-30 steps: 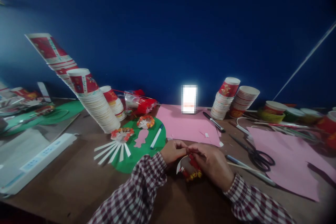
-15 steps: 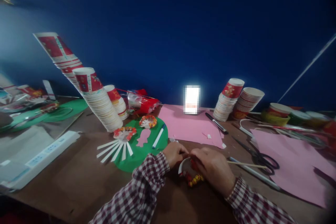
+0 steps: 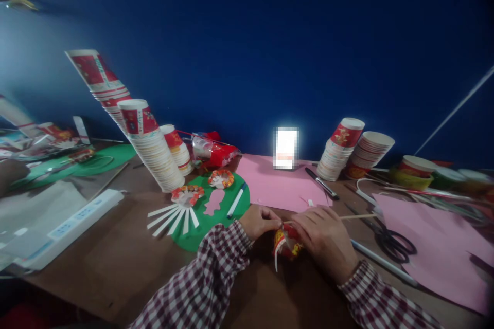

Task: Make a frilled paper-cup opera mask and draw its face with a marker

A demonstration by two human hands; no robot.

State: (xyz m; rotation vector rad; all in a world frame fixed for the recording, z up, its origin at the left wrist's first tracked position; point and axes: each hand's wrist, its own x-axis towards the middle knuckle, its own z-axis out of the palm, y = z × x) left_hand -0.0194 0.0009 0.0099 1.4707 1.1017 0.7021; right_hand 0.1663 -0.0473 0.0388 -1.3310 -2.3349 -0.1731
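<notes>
Person's L slv (image 3: 193, 288) & R slv (image 3: 382, 298) match: long, dk maroon & white check, sm. sqs. Loose cut, creased esp. on L; cuffs (image 3: 355, 278) closer-fitting. L hand (image 3: 259, 222) & R hand (image 3: 326, 241) bare.

The left hand (image 3: 259, 223) and the right hand (image 3: 327, 240) hold together a red-and-yellow paper piece (image 3: 294, 236); a thin stick (image 3: 358, 216) extends beyond the right hand.

- Right of centre, the thin wooden stick (image 3: 358, 216) now tilts slightly upward.
- Lower centre, the red-and-yellow paper piece (image 3: 290, 248) has turned, its white strip (image 3: 276, 260) hanging down.
</notes>
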